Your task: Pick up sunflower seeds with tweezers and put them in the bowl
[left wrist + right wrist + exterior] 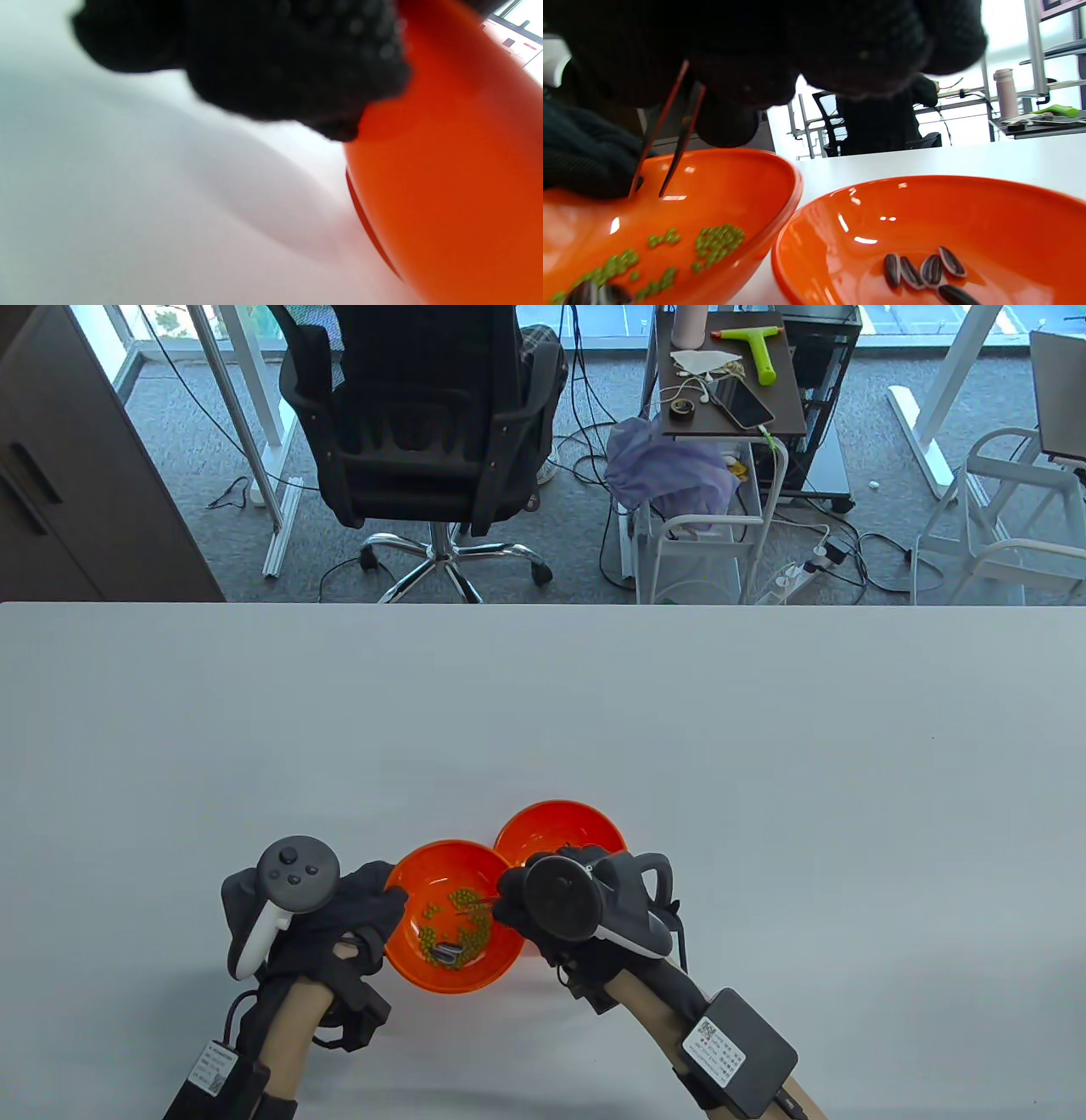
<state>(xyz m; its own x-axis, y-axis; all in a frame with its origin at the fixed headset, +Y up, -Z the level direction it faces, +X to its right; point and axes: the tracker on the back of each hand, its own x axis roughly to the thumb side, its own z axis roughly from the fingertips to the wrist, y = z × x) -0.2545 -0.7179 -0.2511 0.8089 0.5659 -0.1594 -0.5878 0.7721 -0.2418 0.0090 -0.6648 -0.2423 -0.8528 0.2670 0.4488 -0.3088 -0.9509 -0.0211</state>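
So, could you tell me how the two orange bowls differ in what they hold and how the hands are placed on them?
The near bowl holds many small green bits plus a few sunflower seeds; the far bowl holds only five striped seeds.
The left hand touches the near bowl's rim, while the far bowl lies partly under the right hand.
The tweezers point into the near bowl, not the far one.
Both are glossy orange and look alike in shape.

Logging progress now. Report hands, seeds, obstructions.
Left hand touches the near orange plastic bowl. Right hand holds thin metal tweezers, tips apart, empty. Five striped sunflower seeds in the far orange bowl. Green peas surround remaining seeds.
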